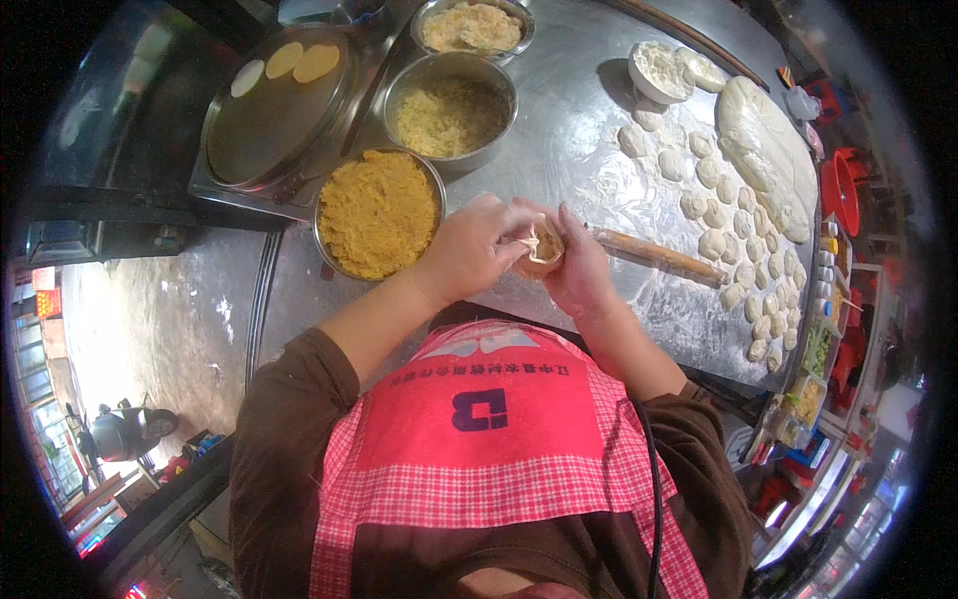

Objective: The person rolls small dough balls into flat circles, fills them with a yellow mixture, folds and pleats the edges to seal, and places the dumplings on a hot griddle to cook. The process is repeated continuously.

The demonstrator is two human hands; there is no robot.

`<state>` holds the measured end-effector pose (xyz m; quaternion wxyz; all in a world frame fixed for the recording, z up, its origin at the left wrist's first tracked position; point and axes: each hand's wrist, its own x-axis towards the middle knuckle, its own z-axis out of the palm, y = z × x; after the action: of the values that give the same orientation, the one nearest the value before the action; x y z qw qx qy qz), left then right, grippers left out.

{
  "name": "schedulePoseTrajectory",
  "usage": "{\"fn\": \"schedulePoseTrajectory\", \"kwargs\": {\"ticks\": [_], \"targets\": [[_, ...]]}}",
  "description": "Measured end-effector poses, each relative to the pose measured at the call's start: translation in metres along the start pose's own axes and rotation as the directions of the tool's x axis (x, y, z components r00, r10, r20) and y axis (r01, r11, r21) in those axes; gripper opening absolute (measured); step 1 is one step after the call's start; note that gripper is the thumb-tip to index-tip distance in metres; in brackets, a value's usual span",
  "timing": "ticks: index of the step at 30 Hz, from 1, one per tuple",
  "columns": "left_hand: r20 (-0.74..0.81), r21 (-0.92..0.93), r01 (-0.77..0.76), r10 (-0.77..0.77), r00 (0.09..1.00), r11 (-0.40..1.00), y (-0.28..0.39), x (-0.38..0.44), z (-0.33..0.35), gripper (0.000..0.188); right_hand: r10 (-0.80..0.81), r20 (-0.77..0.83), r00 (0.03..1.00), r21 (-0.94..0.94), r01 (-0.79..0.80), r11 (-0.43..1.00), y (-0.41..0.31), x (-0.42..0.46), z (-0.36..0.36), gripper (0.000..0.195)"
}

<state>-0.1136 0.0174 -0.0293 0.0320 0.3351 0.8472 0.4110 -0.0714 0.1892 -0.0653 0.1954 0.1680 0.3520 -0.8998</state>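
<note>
My right hand (580,262) cups a round of dough (545,251) gathered up like a cup, with yellowish filling visible inside. At its left edge, the fingers of my left hand (479,243) pinch a fold of the dough. Close to my left hand is a steel bowl heaped with orange-yellow filling (378,213). A wooden rolling pin (662,256) lies on the floured steel table (554,112), just right of my right hand. Many small dough pieces (711,243) are spread beyond the pin.
Two more steel bowls hold pale yellow filling (434,123) and a lighter shredded filling (471,28). A round griddle (273,138) at upper left carries three flat rounds (316,64). A large dough slab (763,157) and a white bowl (660,73) of flour lie at upper right.
</note>
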Motion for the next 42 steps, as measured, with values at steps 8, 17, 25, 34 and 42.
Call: {"fn": "schedulePoseTrajectory", "kwargs": {"ticks": [8, 17, 25, 34, 42], "targets": [[0.011, -0.483, 0.180, -0.200, 0.980, 0.857, -0.040, -0.013, 0.020, 0.007, 0.070, 0.031, 0.997, 0.266, -0.076, 0.961, 0.015, 0.011, -0.005, 0.054], [0.199, -0.552, 0.376, -0.320, 0.926, 0.744, -0.025, -0.001, -0.018, 0.013, 0.039, 0.059, 0.997, 0.176, -0.049, 0.983, 0.003, 0.009, 0.018, 0.054], [-0.028, -0.224, -0.151, 0.148, 0.989, 0.963, -0.047, -0.012, -0.002, 0.020, 0.173, -0.168, 0.971, 0.291, -0.119, 0.949, 0.030, 0.021, 0.006, 0.053], [0.227, -0.735, 0.402, -0.361, 0.905, 0.546, -0.045, -0.001, -0.020, 0.008, -0.009, 0.123, 0.992, 0.257, -0.023, 0.966, 0.005, 0.017, 0.021, 0.061], [0.014, -0.139, -0.269, 0.273, 0.962, 0.953, -0.043, 0.006, -0.003, 0.014, 0.066, -0.021, 0.998, 0.373, -0.054, 0.926, 0.022, 0.023, -0.004, 0.049]]}}
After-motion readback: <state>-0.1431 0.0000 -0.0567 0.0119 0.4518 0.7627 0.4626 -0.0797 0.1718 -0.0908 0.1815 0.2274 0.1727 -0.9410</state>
